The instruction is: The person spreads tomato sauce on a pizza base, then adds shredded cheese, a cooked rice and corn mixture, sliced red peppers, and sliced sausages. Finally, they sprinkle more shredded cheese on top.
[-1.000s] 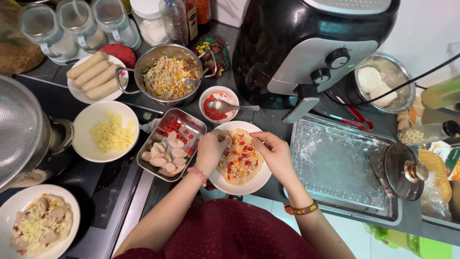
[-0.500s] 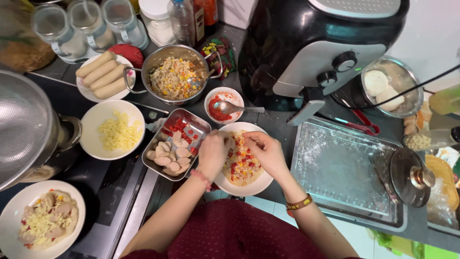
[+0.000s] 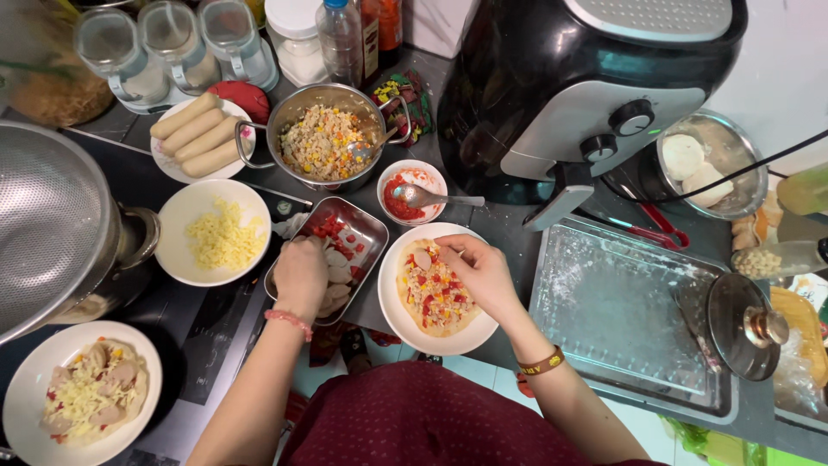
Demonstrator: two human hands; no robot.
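A small round flatbread (image 3: pixel 435 298) with red and yellow toppings lies on a white plate (image 3: pixel 398 321) in front of me. My right hand (image 3: pixel 483 274) rests over its right side, fingertips pinched on a pale sausage slice at the top of the bread. My left hand (image 3: pixel 300 274) reaches into a steel tray (image 3: pixel 366 231) holding sausage slices and chopped red pepper; its fingers are down among the slices, and whether it holds one is hidden.
White bowl of grated cheese (image 3: pixel 220 235), plate of whole sausages (image 3: pixel 198 136), pot of mixed filling (image 3: pixel 323 138), small bowl of red sauce with a spoon (image 3: pixel 412 192). Finished topped bread on a plate (image 3: pixel 82 393). Floured baking tray (image 3: pixel 617 315), black air fryer (image 3: pixel 578 86), pot lid (image 3: pixel 742 324).
My left hand has left the plate and moved left into the steel tray. My right hand stays over the flatbread.
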